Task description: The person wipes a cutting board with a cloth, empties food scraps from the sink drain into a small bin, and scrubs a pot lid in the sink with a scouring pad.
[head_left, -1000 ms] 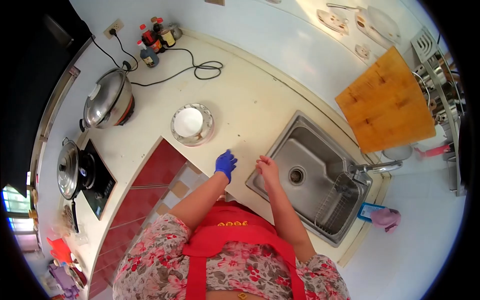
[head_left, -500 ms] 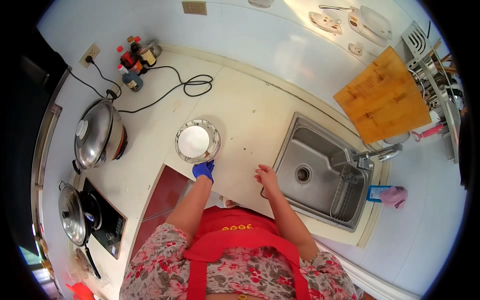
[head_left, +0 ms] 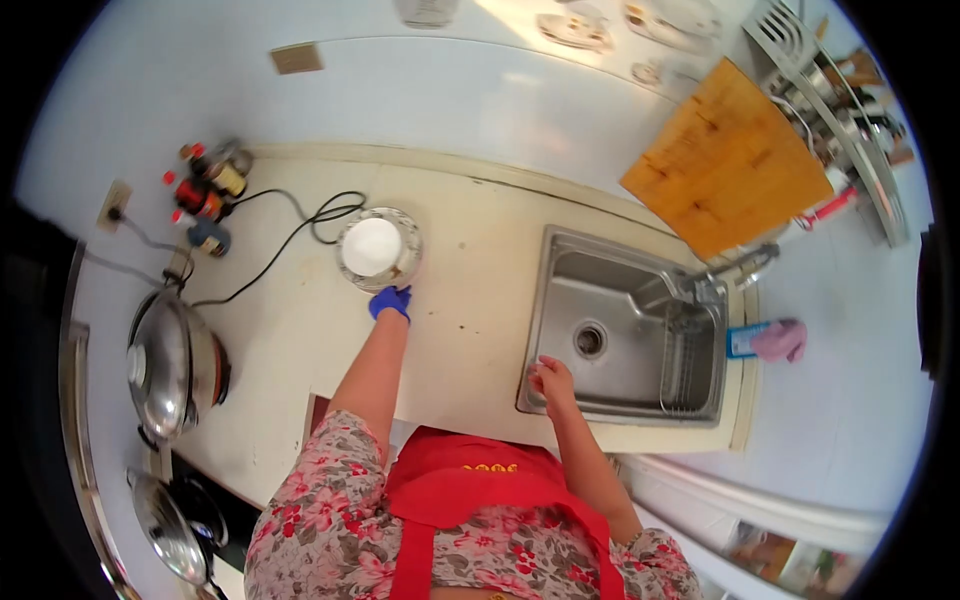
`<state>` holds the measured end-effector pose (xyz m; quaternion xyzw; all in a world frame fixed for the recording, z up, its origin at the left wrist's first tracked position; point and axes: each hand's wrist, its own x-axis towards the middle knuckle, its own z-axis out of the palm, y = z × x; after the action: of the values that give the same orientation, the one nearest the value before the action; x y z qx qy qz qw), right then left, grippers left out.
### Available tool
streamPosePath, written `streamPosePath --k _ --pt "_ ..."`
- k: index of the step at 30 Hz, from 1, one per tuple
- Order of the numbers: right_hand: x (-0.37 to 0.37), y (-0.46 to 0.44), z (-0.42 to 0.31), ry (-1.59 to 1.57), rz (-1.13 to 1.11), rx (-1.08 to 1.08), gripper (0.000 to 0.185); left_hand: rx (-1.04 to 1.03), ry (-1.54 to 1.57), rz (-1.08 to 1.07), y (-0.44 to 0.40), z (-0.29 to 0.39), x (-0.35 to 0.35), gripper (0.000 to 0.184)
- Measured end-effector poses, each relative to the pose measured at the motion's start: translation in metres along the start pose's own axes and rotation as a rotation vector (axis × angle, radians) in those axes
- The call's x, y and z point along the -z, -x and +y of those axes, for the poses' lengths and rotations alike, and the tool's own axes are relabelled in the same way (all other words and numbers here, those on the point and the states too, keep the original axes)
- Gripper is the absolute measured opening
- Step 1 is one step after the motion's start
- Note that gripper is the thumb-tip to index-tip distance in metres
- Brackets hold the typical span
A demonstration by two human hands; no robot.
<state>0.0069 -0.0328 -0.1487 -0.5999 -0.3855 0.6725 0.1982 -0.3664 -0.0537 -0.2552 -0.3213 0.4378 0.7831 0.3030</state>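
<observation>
A white bowl sits on a patterned plate with a dark leafy design on its rim. My left hand, in a blue glove, is at the near edge of this plate, its fingers closed at the rim; parts of the fingers are hidden. My right hand is bare. It hovers by the left rim of the steel sink, fingers curled in, and nothing shows in it. A black cord loops just beside the plate.
Sauce bottles stand in the back left corner. A lidded steel pot and a lidded pan line the left side. On the right are a wooden cutting board, a faucet and a blue bottle with a pink cloth.
The plate and bowl have slid away from me toward the cord, with my left hand following. My right hand has moved to the sink's rim and its fingers have curled in. The view has shifted.
</observation>
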Motion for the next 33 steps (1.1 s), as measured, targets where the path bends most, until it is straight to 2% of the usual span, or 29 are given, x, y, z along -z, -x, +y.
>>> streamPosePath --k 1,2,4,6,11,17,22,24,25,28,29,30,31,32,33 --pt "0.005 0.001 0.001 -0.023 0.042 -0.010 0.036 0.026 -0.049 -0.057 0.001 0.005 -0.007 0.028" --pt "0.009 0.000 0.001 -0.026 0.066 -0.013 0.036 0.015 -0.024 -0.049 -0.035 -0.004 -0.008 0.027" --pt "0.022 0.001 0.002 -0.051 0.134 -0.024 0.036 0.070 -0.003 -0.016 -0.052 -0.001 -0.024 0.028" --pt "0.032 0.002 0.000 -0.119 0.174 -0.033 0.034 -0.025 -0.126 -0.051 -0.022 0.010 -0.043 0.028" --pt "0.055 0.005 0.010 -0.211 0.262 -0.025 0.037 -0.023 -0.218 -0.067 -0.034 0.018 -0.069 0.030" --pt "0.063 0.014 0.018 -0.250 0.355 -0.054 0.037 0.046 -0.124 -0.100 -0.086 0.019 -0.086 0.030" --pt "0.067 0.021 0.020 -0.296 0.403 -0.065 0.037 0.051 -0.142 -0.146 -0.090 0.022 -0.097 0.030" --pt "0.071 0.024 0.023 -0.303 0.408 -0.056 0.037 0.090 -0.037 -0.233 -0.104 0.019 -0.095 0.026" --pt "0.073 0.025 0.025 -0.305 0.402 -0.049 0.037 0.077 -0.016 -0.148 -0.084 0.019 -0.103 0.023" --pt "0.079 0.027 0.025 -0.314 0.409 -0.057 0.037 0.081 -0.125 -0.207 -0.061 0.003 -0.100 0.018" --pt "0.081 0.026 0.023 -0.310 0.409 -0.061 0.037 0.145 -0.144 -0.270 -0.065 -0.009 -0.095 0.014" --pt "0.083 0.024 0.024 -0.323 0.386 -0.057 0.037 0.104 -0.285 -0.376 -0.041 -0.020 -0.096 0.025" --pt "0.085 0.022 0.027 -0.336 0.364 -0.057 0.038 0.080 -0.400 -0.480 -0.020 -0.033 -0.091 0.020" --pt "0.087 0.019 0.028 -0.334 0.362 -0.061 0.038 0.202 -0.394 -0.496 0.013 -0.041 -0.092 0.018" --pt "0.089 0.015 0.027 -0.309 0.336 -0.057 0.038 0.239 -0.422 -0.576 0.045 -0.055 -0.087 0.020"
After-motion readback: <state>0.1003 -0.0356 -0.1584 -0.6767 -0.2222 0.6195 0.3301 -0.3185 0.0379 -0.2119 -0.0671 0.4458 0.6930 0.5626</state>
